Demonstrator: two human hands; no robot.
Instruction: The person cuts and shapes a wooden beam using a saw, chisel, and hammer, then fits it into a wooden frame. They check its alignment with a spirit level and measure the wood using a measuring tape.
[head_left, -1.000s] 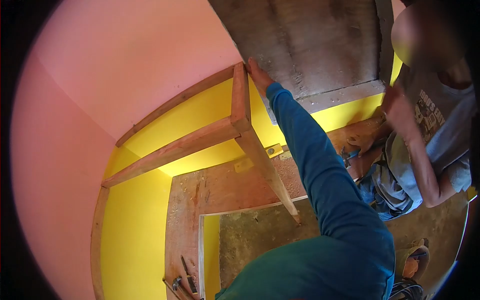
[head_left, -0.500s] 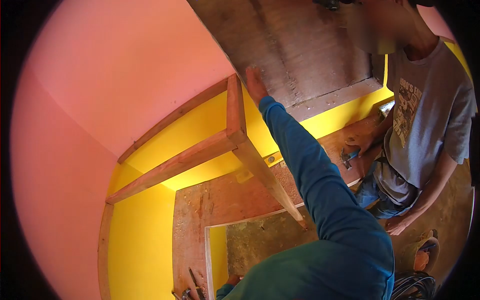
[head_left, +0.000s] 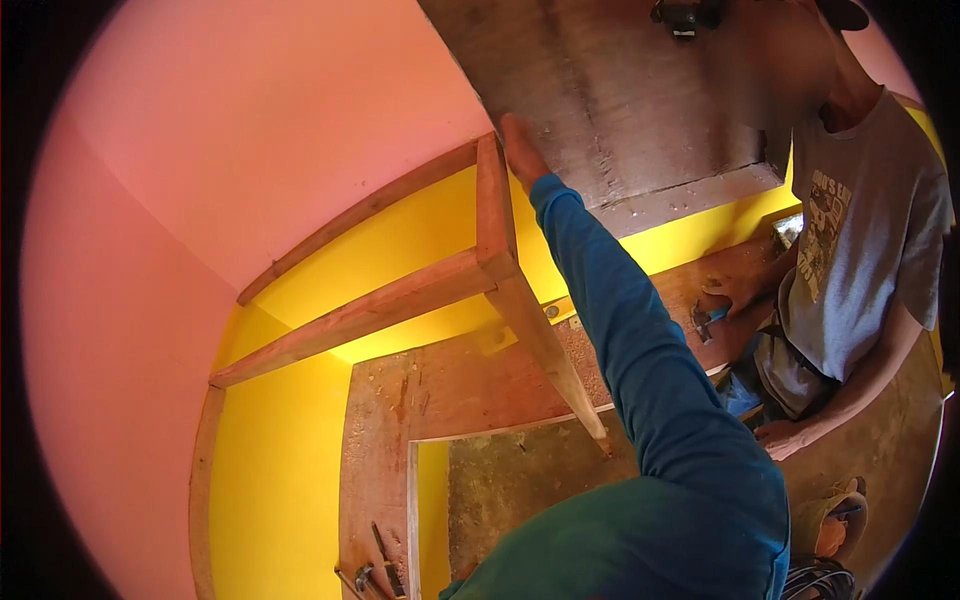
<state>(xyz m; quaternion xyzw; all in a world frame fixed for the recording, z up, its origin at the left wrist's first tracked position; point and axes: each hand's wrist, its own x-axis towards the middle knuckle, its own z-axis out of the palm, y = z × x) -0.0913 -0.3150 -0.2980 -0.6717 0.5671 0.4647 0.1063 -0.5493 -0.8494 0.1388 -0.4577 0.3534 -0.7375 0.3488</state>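
Teal cloth covers the sleeve (head_left: 620,310) of the reaching arm, nearest the camera; the left hand is out of view, so I cannot tell its state. Beyond the sleeve stands a wooden frame (head_left: 350,325), one leg slanting down in front of a reddish ledge (head_left: 450,390). By its upper corner the right hand (head_left: 523,155) lies against a dark board (head_left: 640,90), near the board's left edge; whether its fingers curl around that edge I cannot tell. The step in hand seems to be steadying the board beside the frame, and the next move likely calls for even pressure without slipping. Farther off is a co-worker (head_left: 870,240), with a blue-handled hammer (head_left: 703,323) near one side, and behind rises a pink wall (head_left: 300,120). Half a second ago, the right hand sat farther from the frame's corner and part of the left hand showed below.
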